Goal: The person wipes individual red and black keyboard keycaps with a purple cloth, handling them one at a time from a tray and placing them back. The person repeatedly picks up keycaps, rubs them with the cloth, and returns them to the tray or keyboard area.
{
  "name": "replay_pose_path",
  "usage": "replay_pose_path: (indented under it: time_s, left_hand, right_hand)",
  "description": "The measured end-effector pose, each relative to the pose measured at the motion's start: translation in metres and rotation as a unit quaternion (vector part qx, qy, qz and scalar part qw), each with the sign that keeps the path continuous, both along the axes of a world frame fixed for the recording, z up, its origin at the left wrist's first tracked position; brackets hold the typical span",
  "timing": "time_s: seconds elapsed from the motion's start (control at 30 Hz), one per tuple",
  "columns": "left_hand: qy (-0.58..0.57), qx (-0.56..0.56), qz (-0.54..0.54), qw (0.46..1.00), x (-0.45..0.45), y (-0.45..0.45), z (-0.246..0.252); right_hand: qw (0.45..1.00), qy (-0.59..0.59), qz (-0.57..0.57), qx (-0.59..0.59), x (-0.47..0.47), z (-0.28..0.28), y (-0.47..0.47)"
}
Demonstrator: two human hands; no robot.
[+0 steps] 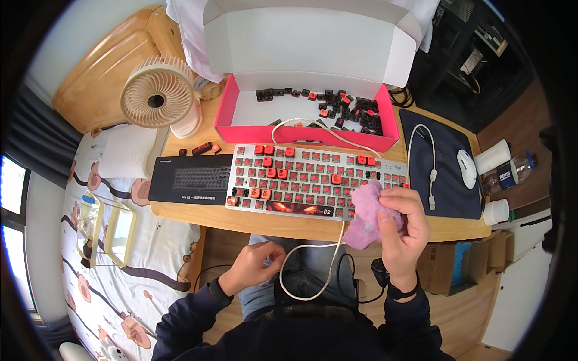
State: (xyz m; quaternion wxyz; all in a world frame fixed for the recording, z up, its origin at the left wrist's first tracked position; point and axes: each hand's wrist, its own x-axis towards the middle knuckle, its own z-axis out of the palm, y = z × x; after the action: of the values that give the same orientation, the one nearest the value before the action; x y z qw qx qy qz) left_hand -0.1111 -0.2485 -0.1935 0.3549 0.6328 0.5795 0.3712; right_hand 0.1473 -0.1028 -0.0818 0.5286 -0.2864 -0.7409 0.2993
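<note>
My right hand (404, 225) pinches a crumpled pinkish-purple cloth (368, 214) between thumb and fingers. The cloth hangs over the lower right part of a silver mechanical keyboard (298, 182), hiding some of it. Most of the board's switches are bare, with red stems; several red and orange keycaps (276, 173) are still fitted. A dark spacebar (300, 209) with a fiery print sits along the bottom row. Above my lap, my left hand (255, 266) is loosely curled with nothing visible in it. A white cable (282, 282) loops beside it.
Behind the keyboard stands an open pink-and-white box (307, 134) holding many loose keycaps (336, 106). A fan (158, 97), a black printed box (189, 179) and loose keycaps (202, 148) lie left. At right are a mouse (466, 169) on a dark mat (417, 171) and a bottle (503, 176).
</note>
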Motion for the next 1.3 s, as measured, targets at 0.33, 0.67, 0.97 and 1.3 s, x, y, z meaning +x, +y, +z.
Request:
replay_pose_path:
  time_s: [0.33,0.67,0.97,1.3]
  left_hand:
    - [0.012,0.01,0.033,0.999,0.01,0.003,-0.006]
    - [0.016,0.043,0.018,0.999,0.024,0.015,-0.038]
    - [0.224,0.049,0.001,0.973,0.022,0.034,-0.071]
    - [0.454,0.155,-0.02,0.877,0.032,0.073,-0.112]
  right_hand:
    - [0.998,0.009,-0.055,0.006,0.02,-0.018,-0.053]
    - [0.999,-0.015,-0.019,0.049,0.044,-0.05,-0.101]
    - [0.999,-0.018,-0.033,-0.006,0.051,-0.076,-0.113]
    - [0.998,-0.04,-0.027,-0.05,0.051,-0.083,-0.101]
